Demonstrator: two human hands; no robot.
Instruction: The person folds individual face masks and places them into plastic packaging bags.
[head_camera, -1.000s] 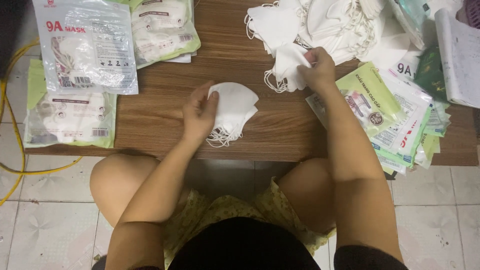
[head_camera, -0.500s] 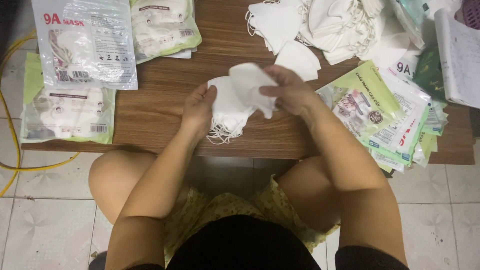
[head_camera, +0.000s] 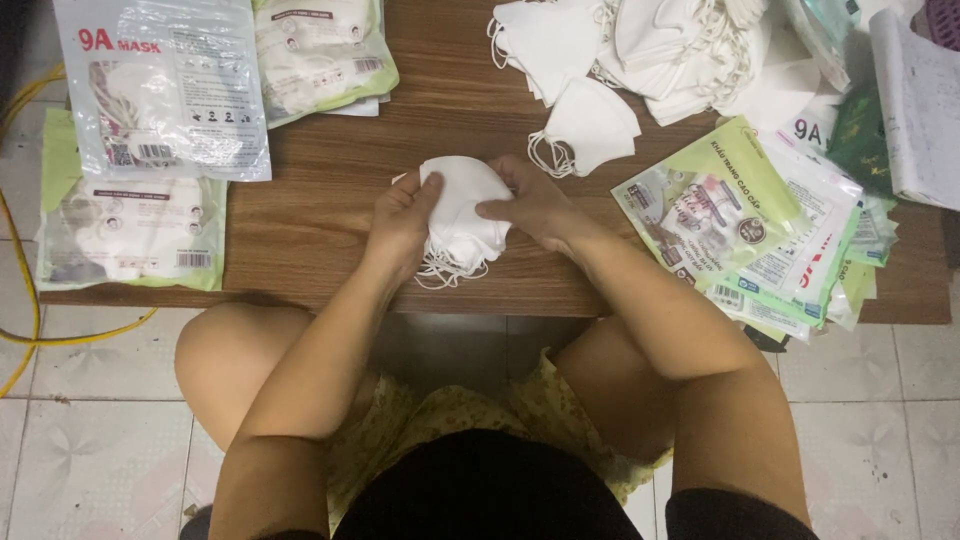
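A small stack of white face masks (head_camera: 462, 218) sits near the front edge of the brown wooden table (head_camera: 320, 200), its ear loops hanging toward me. My left hand (head_camera: 400, 222) grips the stack's left side. My right hand (head_camera: 530, 205) presses a mask onto the stack from the right. Just beyond lies a single folded white mask (head_camera: 590, 125), and behind it a loose heap of white masks (head_camera: 650, 45).
Sealed mask packets (head_camera: 165, 90) lie at the table's left, some overhanging the edge. A fan of empty green and white packets (head_camera: 760, 230) lies at the right, beside a paper sheet (head_camera: 920, 110). A yellow cable (head_camera: 25, 300) runs over the tiled floor at left.
My right hand took a white mask from the heap at the back, carried it to the stack under my left hand, and now presses it on top.
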